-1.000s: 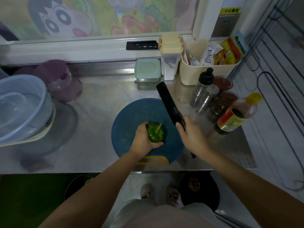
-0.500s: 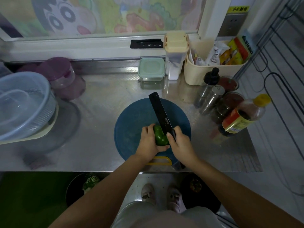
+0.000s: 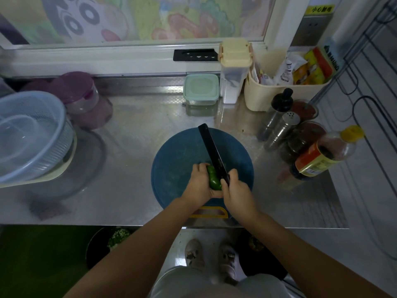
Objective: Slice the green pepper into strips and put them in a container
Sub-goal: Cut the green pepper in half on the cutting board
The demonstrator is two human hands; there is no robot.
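A green pepper [image 3: 213, 179] lies on the round blue cutting board [image 3: 178, 160] in the middle of the steel counter. My left hand [image 3: 198, 186] grips the pepper from its left side and hides most of it. My right hand [image 3: 237, 193] grips the handle of a black knife [image 3: 211, 150], whose blade runs up and to the left and rests on the pepper. A clear plastic container [image 3: 15, 134] sits inside a pale colander [image 3: 43, 130] at the far left.
A lidded green box [image 3: 201, 88], a tall beige canister [image 3: 234, 67] and a beige caddy [image 3: 268, 97] line the back. Shakers, jars and a sauce bottle [image 3: 322, 155] crowd the right side. Purple tubs [image 3: 81, 95] stand at the back left.
My right hand swung the knife in from the right and set the blade on the pepper. My left hand has stayed on the pepper, which now lies more hidden between both hands.
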